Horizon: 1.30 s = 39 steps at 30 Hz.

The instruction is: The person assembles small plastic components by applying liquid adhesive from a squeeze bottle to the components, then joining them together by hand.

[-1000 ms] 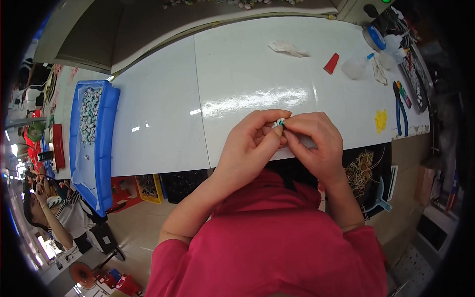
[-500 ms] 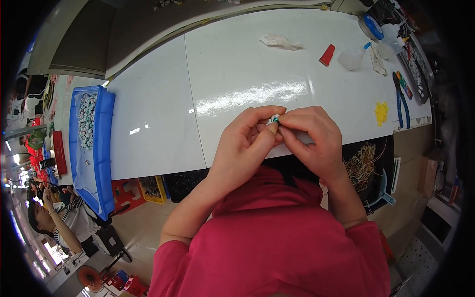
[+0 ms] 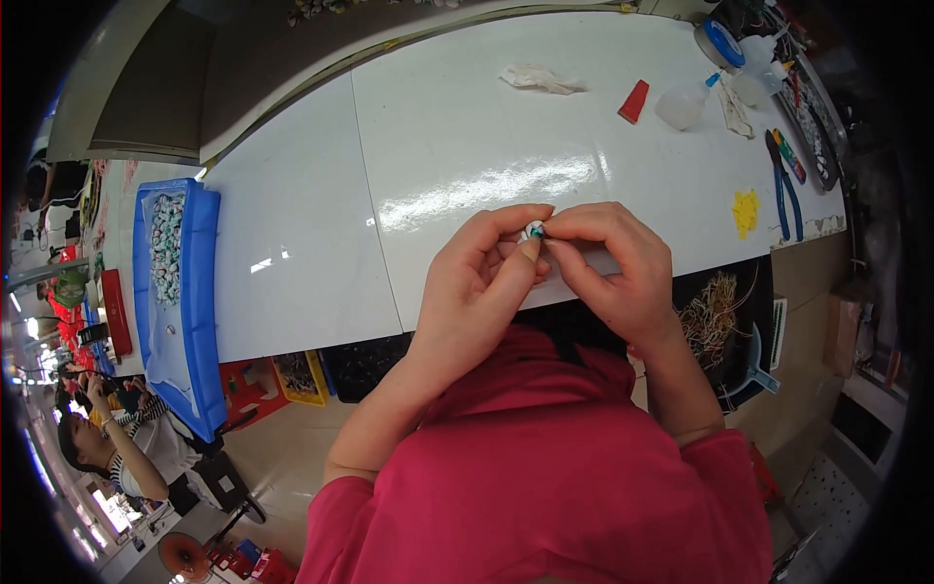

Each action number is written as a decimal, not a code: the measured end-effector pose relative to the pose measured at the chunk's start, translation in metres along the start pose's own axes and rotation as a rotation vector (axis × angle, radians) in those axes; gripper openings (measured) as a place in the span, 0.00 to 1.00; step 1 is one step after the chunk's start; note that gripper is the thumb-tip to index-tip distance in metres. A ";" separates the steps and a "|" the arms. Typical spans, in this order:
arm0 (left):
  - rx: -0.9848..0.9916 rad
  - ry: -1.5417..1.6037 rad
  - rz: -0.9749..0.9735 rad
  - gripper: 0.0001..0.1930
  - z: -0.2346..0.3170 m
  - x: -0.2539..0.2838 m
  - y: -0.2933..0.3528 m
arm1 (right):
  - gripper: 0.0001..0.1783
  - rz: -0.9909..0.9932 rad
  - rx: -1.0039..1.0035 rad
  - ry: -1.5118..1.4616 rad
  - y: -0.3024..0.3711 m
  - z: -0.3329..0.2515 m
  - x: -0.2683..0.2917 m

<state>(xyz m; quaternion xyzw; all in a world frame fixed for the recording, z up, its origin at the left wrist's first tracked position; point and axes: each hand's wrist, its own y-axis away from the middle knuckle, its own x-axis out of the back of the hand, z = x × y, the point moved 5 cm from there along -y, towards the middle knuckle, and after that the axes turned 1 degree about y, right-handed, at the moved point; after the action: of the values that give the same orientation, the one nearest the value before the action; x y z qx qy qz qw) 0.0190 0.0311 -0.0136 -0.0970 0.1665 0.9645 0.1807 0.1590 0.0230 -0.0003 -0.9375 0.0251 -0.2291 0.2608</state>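
Over the near part of the white table (image 3: 292,214), a small rounded white-and-green piece (image 3: 532,232) sits between the thumb and fingers of my left hand (image 3: 477,282). My right hand (image 3: 618,263) pinches at the right side of the same piece with thumb and forefinger. The fingertips of both hands nearly meet there and cover much of the piece, so its exact kind cannot be made out. At the left, a blue tray (image 3: 202,292) holds many similar-looking small white-and-green pieces (image 3: 166,243).
Toward the back right are a crumpled white tissue (image 3: 543,79), a red tapered piece (image 3: 633,101), a translucent bottle (image 3: 683,104) and a blue tape roll (image 3: 722,43). Yellow bits (image 3: 745,213) lie beside blue-handled pliers (image 3: 786,195). Another person (image 3: 122,443) sits at the far left.
Both hands stay together on the small piece, with the fingertips shifting slightly and more of its coloured side showing. The whole view has shifted a little.
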 end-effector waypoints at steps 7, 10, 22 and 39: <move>-0.076 -0.049 0.024 0.13 -0.002 0.000 0.000 | 0.09 -0.014 -0.050 -0.031 0.001 0.002 -0.002; -0.098 -0.071 0.025 0.13 -0.004 0.002 -0.001 | 0.09 -0.014 -0.048 -0.034 0.002 0.004 -0.004; -0.094 -0.039 -0.018 0.14 -0.011 0.010 -0.007 | 0.10 -0.002 -0.042 -0.026 0.004 0.014 -0.013; -0.049 0.026 -0.016 0.13 -0.020 0.018 -0.016 | 0.10 -0.035 -0.010 -0.007 0.004 0.023 -0.020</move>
<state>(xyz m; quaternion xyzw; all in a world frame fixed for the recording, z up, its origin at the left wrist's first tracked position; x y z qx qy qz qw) 0.0107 0.0434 -0.0411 -0.1150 0.1445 0.9655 0.1838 0.1517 0.0343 -0.0278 -0.9398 0.0092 -0.2304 0.2522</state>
